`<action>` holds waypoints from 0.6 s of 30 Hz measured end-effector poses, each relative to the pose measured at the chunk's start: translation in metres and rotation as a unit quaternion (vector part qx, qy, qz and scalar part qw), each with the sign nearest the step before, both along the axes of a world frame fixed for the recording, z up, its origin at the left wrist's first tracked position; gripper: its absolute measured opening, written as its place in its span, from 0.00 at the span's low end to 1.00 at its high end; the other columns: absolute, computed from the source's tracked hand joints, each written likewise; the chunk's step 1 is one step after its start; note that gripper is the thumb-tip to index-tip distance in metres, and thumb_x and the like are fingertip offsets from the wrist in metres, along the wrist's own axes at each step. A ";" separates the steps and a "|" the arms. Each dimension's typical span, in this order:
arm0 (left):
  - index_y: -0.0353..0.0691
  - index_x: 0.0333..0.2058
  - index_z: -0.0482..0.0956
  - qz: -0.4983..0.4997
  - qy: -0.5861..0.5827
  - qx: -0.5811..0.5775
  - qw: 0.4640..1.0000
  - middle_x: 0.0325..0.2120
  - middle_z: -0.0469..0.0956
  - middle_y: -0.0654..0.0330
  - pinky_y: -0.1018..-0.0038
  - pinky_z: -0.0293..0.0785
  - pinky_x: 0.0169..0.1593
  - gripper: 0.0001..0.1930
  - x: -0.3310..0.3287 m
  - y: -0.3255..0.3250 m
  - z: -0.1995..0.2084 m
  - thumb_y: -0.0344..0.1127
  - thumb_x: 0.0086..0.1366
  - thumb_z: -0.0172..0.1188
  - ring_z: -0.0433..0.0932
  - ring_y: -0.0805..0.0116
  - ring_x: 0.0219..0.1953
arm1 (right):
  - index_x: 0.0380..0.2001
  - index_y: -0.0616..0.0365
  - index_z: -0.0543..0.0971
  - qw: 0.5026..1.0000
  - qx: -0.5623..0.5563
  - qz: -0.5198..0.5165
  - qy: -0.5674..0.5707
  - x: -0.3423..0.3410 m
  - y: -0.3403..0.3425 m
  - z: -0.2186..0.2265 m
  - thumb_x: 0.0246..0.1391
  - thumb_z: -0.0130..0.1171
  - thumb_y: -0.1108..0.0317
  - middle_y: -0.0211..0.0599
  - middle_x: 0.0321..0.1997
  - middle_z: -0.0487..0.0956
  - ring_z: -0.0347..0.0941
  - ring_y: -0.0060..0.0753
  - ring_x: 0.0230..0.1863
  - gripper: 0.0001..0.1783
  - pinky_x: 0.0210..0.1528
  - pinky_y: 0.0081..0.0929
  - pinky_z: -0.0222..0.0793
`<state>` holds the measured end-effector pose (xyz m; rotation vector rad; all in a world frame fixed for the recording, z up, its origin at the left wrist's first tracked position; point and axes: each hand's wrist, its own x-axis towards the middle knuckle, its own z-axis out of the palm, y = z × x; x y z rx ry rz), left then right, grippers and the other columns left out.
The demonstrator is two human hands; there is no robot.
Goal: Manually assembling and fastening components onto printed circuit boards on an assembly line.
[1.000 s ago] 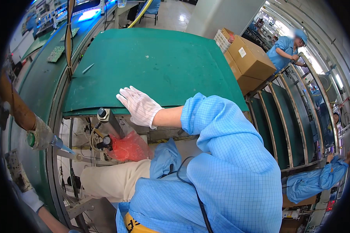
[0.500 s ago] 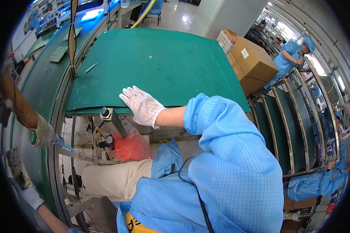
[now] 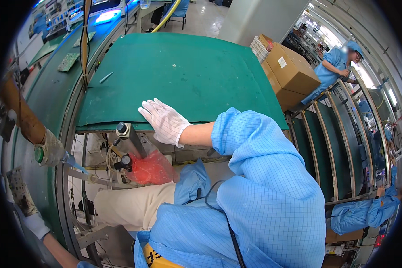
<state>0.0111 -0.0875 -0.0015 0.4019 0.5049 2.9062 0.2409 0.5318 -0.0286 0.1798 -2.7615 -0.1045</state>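
Observation:
My right hand (image 3: 165, 122), in a white glove, lies flat near the front edge of a green mat (image 3: 201, 80), fingers stretched out and holding nothing. At the far left rim, my left hand (image 3: 35, 224), gloved too, grips the lower end of a populated circuit board (image 3: 21, 192). The board is tilted up over the green conveyor (image 3: 44, 196); the fingertips are partly hidden and distorted there. A thin pale blue, pen-like stick (image 3: 106, 77) rests on the mat's left side, beyond my right hand.
A tape-wrapped tool (image 3: 49, 149) with a green cap juts over the conveyor. Another circuit board (image 3: 68, 62) lies farther along it. Cardboard boxes (image 3: 292, 67) stand right of the mat, beside a metal rack (image 3: 330, 143). A co-worker (image 3: 335, 64) stands behind the rack.
The view has shifted very slightly. Both my hands keep their places, with the circuit board still in the left. The co-worker's head has turned a little.

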 end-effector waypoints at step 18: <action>0.36 0.61 0.70 0.312 -0.084 -0.234 0.917 0.56 0.76 0.53 0.62 0.74 0.58 0.23 0.065 -0.021 0.037 0.42 0.74 0.51 0.76 0.57 0.55 | 0.61 0.65 0.68 0.989 -0.132 -0.017 -0.071 -0.002 -0.006 0.026 0.46 0.67 0.60 0.59 0.65 0.68 0.62 0.58 0.69 0.39 0.71 0.42 0.58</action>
